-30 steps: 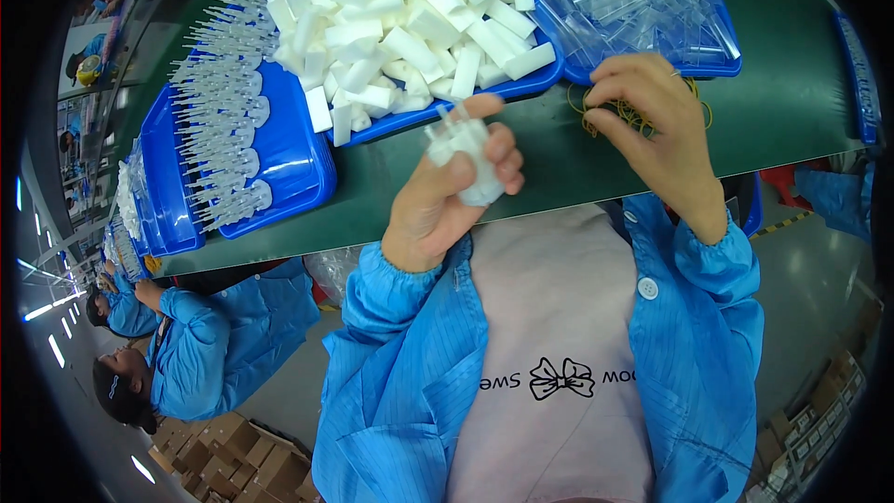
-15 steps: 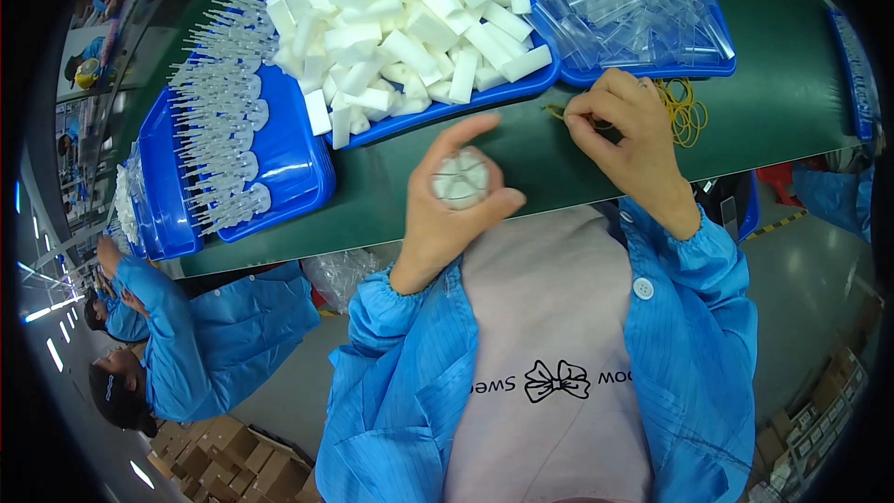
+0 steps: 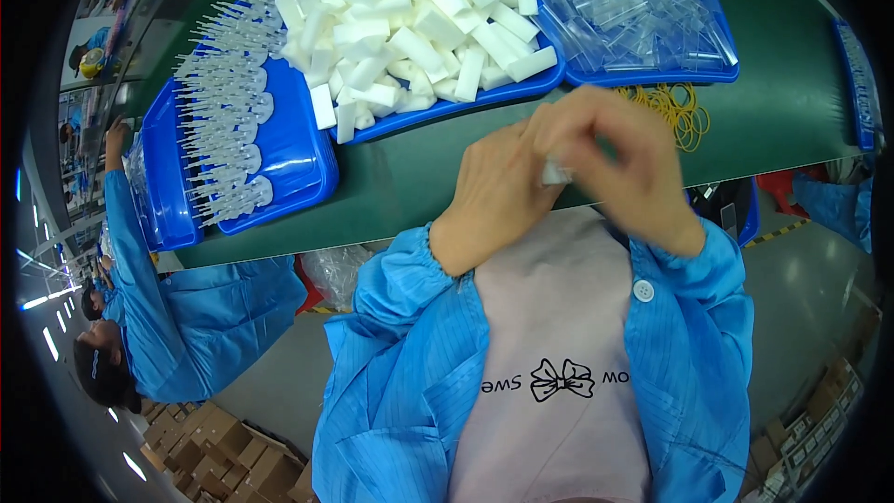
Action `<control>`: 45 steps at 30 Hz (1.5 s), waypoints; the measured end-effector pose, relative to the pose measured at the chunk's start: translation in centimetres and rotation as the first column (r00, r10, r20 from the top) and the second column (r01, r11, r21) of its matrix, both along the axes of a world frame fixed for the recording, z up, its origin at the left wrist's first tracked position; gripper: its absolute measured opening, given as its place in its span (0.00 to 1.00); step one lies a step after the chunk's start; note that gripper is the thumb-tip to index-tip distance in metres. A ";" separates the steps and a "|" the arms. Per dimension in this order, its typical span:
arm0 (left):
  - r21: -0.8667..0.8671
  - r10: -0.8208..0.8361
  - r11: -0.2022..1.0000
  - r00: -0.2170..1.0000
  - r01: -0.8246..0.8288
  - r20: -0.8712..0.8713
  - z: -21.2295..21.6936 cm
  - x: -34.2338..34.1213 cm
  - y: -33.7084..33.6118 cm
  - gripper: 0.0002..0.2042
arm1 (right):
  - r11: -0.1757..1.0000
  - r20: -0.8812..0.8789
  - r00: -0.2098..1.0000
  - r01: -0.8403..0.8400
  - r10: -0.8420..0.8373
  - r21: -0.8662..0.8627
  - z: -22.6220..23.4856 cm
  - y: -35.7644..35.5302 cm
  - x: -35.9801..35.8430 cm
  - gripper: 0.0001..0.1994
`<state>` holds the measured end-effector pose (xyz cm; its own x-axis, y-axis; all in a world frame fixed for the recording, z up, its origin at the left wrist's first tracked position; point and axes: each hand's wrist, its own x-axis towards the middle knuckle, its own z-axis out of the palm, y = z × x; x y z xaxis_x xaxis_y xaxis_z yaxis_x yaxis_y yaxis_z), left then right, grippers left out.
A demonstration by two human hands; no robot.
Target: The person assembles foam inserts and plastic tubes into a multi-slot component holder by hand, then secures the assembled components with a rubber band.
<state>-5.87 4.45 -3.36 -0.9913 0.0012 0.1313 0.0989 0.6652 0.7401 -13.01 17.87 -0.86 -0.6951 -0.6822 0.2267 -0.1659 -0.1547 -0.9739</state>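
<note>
The small bundle of white foam pieces sits pinched between my two hands, raised above the near edge of the green table and close in front of my chest. Only a sliver of it shows between my fingers; the rest is hidden. My left hand is curled around it from the left with the fingers closed on it. My right hand comes over the top and right side, its fingers also bent shut upon the bundle, though motion blur keeps me from telling just how they sit.

Just beyond my right hand, a loose heap of thin yellow rubber bands lies on the table, near the front lip of the blue plastic tray of clear plastic sleeves. To its left, the blue plastic tray heaped with white foam blocks has its front rim near my left knuckles; a strip of bare green tabletop runs between that rim and the table's edge. Further left, well apart from my hands, the blue plastic tray of clear stick-shaped pieces reaches almost to the table's near edge. Below the table's left end a person in a blue coat leans on its edge, beside stacked brown cardboard boxes.
</note>
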 end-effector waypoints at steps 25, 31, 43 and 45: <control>0.996 -0.367 -0.077 0.930 -0.047 0.015 -0.7 0.4 -1.8 0.18 | 0.908 -0.600 0.787 0.133 0.147 0.398 0.3 4.2 1.6 0.12; 0.875 -0.335 -0.471 0.940 -0.111 -0.060 0.3 1.0 -0.9 0.33 | 0.876 -0.012 0.950 -0.292 0.311 -0.383 -0.4 4.9 2.0 0.17; 0.991 -0.167 0.133 0.984 -0.035 0.058 1.4 0.9 -1.1 0.44 | 0.777 0.729 0.367 0.023 0.578 -0.629 -4.6 3.4 2.1 0.32; 0.917 -0.066 0.398 0.997 -0.012 0.042 0.6 0.9 -1.4 0.45 | 0.839 0.733 0.458 -0.054 0.502 -0.541 -3.4 2.4 1.6 0.32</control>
<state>-5.01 3.04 -2.73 -0.9985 -0.0541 0.0119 0.0335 -0.4192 0.9073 -11.40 20.27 -4.28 -0.4830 -0.8743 -0.0472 0.7965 -0.4164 -0.4384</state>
